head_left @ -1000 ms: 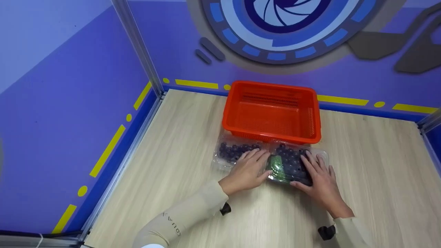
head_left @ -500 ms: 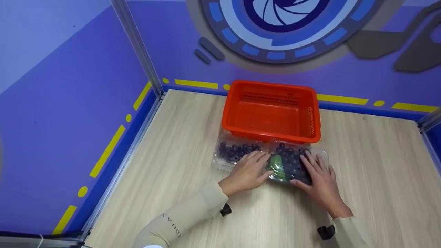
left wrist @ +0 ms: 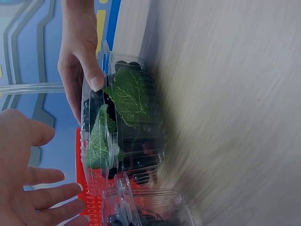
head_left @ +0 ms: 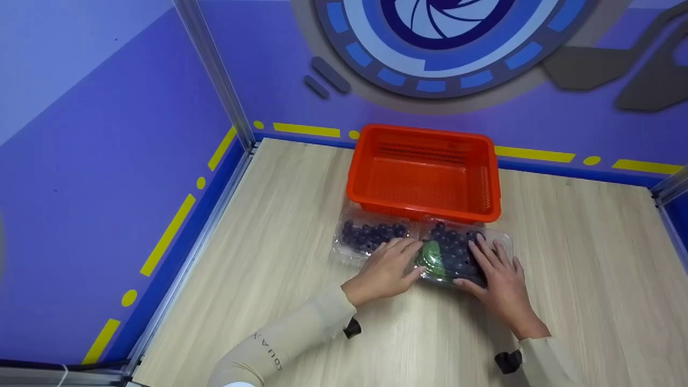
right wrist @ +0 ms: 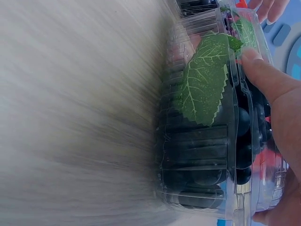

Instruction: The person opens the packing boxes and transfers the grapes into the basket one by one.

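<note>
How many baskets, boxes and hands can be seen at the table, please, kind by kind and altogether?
Basket: 1, the red basket
Boxes: 2, the left box and the right box
Hands: 2, the left hand and the right hand
Total: 5

The left hand [head_left: 382, 270] is palm down, its fingers [left wrist: 54, 194] extended. The right hand [head_left: 503, 290] spreads its thumb [right wrist: 269, 79] away from its fingers.
</note>
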`<state>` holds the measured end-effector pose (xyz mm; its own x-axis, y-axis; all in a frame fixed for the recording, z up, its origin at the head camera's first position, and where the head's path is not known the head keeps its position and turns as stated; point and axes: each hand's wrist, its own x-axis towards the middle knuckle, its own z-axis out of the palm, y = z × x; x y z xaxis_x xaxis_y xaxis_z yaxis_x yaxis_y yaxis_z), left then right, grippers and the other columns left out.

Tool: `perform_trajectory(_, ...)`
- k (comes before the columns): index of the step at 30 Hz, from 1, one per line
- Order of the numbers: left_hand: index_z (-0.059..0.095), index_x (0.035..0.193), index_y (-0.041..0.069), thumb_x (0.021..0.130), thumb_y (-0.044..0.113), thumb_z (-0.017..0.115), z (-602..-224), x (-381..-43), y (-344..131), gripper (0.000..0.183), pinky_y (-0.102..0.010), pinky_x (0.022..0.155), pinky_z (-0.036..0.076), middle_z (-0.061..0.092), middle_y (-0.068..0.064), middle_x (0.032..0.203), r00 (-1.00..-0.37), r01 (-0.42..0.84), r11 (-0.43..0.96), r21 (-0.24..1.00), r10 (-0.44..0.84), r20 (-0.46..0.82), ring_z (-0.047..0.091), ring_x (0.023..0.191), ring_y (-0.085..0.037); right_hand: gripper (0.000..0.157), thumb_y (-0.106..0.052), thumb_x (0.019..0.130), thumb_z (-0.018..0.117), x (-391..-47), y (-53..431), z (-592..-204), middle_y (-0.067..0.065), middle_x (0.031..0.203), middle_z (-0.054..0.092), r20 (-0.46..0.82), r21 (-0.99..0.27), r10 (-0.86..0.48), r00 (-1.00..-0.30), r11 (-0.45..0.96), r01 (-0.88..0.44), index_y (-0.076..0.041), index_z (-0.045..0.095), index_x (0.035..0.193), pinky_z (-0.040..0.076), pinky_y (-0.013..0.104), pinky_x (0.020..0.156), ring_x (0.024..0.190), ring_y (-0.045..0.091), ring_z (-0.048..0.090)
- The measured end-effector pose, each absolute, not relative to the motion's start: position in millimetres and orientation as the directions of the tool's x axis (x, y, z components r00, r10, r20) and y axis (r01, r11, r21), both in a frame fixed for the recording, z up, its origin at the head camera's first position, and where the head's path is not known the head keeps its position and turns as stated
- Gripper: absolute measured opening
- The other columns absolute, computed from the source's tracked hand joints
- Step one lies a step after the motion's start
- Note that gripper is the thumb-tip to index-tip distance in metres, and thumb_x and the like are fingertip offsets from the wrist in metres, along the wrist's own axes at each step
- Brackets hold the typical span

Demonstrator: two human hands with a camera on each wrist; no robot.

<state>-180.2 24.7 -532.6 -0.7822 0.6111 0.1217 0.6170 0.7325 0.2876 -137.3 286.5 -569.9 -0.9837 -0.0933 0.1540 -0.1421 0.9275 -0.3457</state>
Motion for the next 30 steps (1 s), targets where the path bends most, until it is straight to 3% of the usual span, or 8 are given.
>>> perform_trajectory(17, 0.043, 0.144, 0.020, 0.099, 0.048, 0.044, -533.2, -176.2, 24.1, 0.053, -0.040, 0.108, 0.043, 0.053, 0.000, 0.142, -0.785, 0.604, 0.729, 0.322, 0.614, 0.084, 0.053, 0.129, -0.017, 0.087, -0.050, 0.077, 0.074, -137.7, 285.7, -571.5, 0.012, 0.158, 0.030, 0.157, -0.344, -0.077, -0.985, 0.930, -0.128, -0.020, 0.037, 0.150, 0.016, 0.072, 0.108, 0.146, 0.039, 0.018)
perform_trajectory(25, 0.051, 0.137, 0.019, 0.099, 0.048, 0.044, -533.1, -175.8, 24.4, 0.049, -0.033, 0.089, 0.054, 0.060, -0.002, 0.133, -0.782, 0.615, 0.736, 0.283, 0.615, 0.103, 0.065, 0.108, -0.019, 0.084, -0.049, 0.077, 0.074, -139.0, 285.4, -572.6, 0.013, 0.156, 0.033, 0.186, -0.359, -0.072, -0.980, 0.923, -0.136, -0.018, 0.040, 0.148, 0.015, 0.072, 0.108, 0.146, 0.040, 0.021)
perform_trajectory(30, 0.054, 0.132, 0.018, 0.099, 0.048, 0.044, -534.1, -175.4, 24.3, 0.045, -0.031, 0.078, 0.055, 0.064, 0.000, 0.124, -0.776, 0.628, 0.735, 0.257, 0.616, 0.136, 0.067, 0.094, -0.018, 0.083, -0.046, 0.076, 0.076, -139.2, 285.5, -574.7, 0.013, 0.154, 0.036, 0.225, -0.347, -0.080, -0.971, 0.925, -0.156, -0.018, 0.043, 0.146, 0.019, 0.072, 0.107, 0.144, 0.040, 0.025)
